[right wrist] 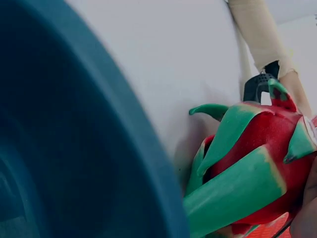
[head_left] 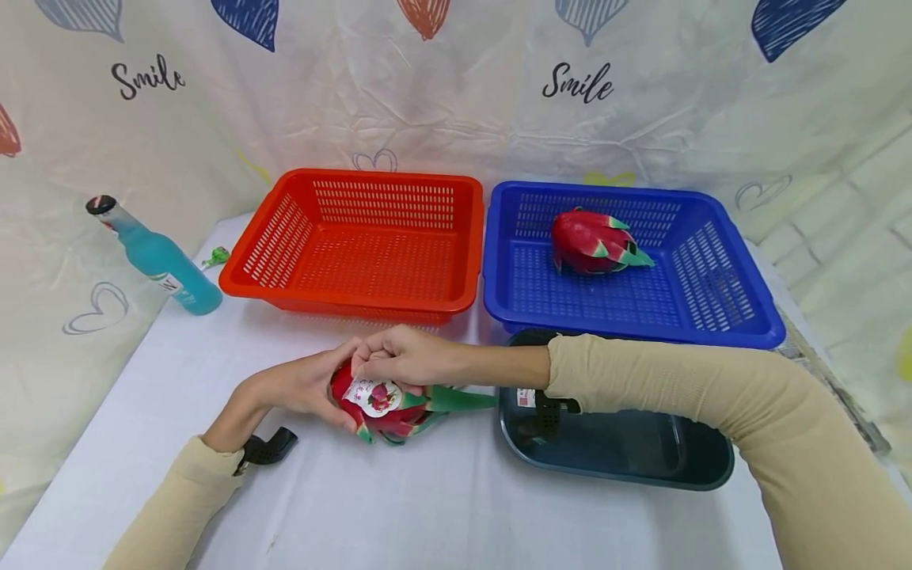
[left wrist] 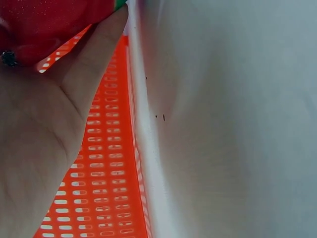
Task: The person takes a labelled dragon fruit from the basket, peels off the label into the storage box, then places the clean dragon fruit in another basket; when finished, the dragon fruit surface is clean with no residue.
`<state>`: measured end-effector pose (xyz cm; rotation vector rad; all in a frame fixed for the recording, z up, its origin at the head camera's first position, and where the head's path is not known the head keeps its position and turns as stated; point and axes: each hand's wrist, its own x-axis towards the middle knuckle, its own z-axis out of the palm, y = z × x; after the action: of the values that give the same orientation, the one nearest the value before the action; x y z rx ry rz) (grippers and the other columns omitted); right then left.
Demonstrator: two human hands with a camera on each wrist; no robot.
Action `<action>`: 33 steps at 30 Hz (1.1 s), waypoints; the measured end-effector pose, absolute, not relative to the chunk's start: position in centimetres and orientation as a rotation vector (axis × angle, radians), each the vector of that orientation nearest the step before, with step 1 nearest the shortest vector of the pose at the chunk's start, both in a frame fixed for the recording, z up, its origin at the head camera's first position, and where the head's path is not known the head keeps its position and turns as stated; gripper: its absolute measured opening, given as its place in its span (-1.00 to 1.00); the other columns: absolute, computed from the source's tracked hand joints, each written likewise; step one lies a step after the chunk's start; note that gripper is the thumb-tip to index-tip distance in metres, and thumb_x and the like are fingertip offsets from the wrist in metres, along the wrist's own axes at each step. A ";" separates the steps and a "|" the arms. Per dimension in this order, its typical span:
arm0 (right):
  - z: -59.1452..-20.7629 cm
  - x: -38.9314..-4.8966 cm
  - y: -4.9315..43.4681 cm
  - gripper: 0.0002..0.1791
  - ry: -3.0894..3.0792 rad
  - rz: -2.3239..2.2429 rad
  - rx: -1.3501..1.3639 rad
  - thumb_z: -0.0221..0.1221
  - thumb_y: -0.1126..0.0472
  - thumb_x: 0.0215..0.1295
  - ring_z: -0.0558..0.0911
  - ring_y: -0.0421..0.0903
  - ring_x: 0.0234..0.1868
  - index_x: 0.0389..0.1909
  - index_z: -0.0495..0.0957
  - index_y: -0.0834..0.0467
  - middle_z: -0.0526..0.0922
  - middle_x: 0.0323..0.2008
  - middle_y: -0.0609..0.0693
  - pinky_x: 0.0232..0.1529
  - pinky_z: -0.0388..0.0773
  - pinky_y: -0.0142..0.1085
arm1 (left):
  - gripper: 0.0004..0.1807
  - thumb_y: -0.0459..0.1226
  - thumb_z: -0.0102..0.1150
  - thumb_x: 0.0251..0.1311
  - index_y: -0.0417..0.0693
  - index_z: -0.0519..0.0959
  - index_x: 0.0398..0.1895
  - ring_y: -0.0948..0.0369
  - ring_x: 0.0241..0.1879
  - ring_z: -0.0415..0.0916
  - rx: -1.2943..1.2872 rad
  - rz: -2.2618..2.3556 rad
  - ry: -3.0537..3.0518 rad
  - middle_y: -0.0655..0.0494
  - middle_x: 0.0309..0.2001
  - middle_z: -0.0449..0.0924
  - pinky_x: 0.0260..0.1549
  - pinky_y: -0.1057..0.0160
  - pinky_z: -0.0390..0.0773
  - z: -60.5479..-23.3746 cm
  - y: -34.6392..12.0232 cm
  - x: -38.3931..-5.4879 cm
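Note:
A red dragon fruit [head_left: 399,425] with green-tipped scales lies on its side over the white table, its long green leaf tips toward the right. My left hand [head_left: 305,384] grips its rounded end, thumb on the near side. On its upper face sits a white round sticker [head_left: 375,398] with a fruit picture. My right hand [head_left: 408,356] reaches across from the right, thumb and curled index finger pinching the sticker's far edge. In the right wrist view the fruit's green scales [right wrist: 242,203] fill the lower right; the left wrist view shows its red skin [left wrist: 44,25] above my palm.
Behind the hands stand a red basket [head_left: 370,305] and a blue basket [head_left: 634,332] holding another dragon fruit [head_left: 587,241]. Under my right forearm is a dark green basin [head_left: 613,455]. A turquoise bottle [head_left: 167,261] and a small green-wrapped item [head_left: 216,256] stand at the left.

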<state>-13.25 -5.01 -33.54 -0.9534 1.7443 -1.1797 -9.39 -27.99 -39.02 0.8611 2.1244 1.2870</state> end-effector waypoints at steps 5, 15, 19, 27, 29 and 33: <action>-33.8 -13.4 -4.8 -0.89 1.655 -1.250 -0.958 0.07 0.24 0.41 0.31 -0.19 -0.79 -0.18 0.50 0.19 0.39 -0.68 -0.08 -0.74 0.27 -0.48 | -0.10 -0.23 0.51 -0.07 0.11 0.14 0.29 0.28 0.15 0.41 0.857 1.280 2.130 0.07 0.16 0.39 0.02 0.28 0.62 -39.1 -28.0 -9.4; -33.9 -13.1 -4.2 -0.92 1.741 -1.265 -1.181 0.11 0.26 0.39 0.53 -0.28 -0.40 -0.17 0.52 0.18 0.50 -0.25 0.00 -0.38 0.56 -0.49 | -0.06 -0.23 0.52 -0.08 0.12 0.11 0.33 0.27 0.17 0.41 0.882 1.285 2.133 0.11 0.18 0.38 0.05 0.28 0.60 -39.2 -27.9 -9.3; -33.8 -12.6 -3.9 -0.93 1.791 -1.267 -1.239 0.10 0.27 0.39 0.50 -0.26 -0.55 -0.18 0.50 0.19 0.41 -0.19 0.10 -0.52 0.48 -0.48 | -0.08 -0.23 0.52 -0.09 0.12 0.12 0.30 0.25 0.12 0.47 0.871 1.294 2.128 0.10 0.15 0.41 -0.01 0.25 0.64 -39.2 -28.0 -9.3; -33.3 -11.5 -4.2 -0.97 2.087 -1.178 -1.438 0.10 0.26 0.40 0.52 -0.29 -0.48 -0.24 0.51 0.11 0.55 -0.34 -0.03 -0.37 0.53 -0.52 | -0.09 -0.23 0.51 -0.07 0.06 0.11 0.30 0.29 0.13 0.42 0.912 1.289 2.129 0.09 0.16 0.38 0.06 0.33 0.57 -39.1 -27.7 -9.3; -33.1 -11.3 -4.2 -0.95 2.240 -1.077 -1.531 0.11 0.24 0.39 0.53 -0.31 -0.35 -0.26 0.53 0.05 0.58 -0.32 -0.12 -0.26 0.51 -0.53 | -0.07 -0.23 0.51 -0.07 0.07 0.11 0.32 0.29 0.14 0.40 0.924 1.282 2.140 0.08 0.16 0.37 0.08 0.36 0.54 -39.1 -27.7 -9.3; -32.7 -10.9 -4.3 -0.92 2.394 -0.928 -1.629 0.11 0.23 0.38 0.51 -0.30 -0.22 -0.27 0.54 -0.02 0.60 -0.31 -0.20 -0.18 0.45 -0.53 | -0.07 -0.23 0.51 -0.07 0.12 0.11 0.33 0.31 0.14 0.39 0.925 1.260 2.166 0.08 0.16 0.37 0.08 0.37 0.53 -39.2 -27.8 -9.3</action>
<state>-10.95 -4.28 -32.66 -1.6285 2.3941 -0.9277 -9.34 -27.81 -39.16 0.9251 2.1663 1.2604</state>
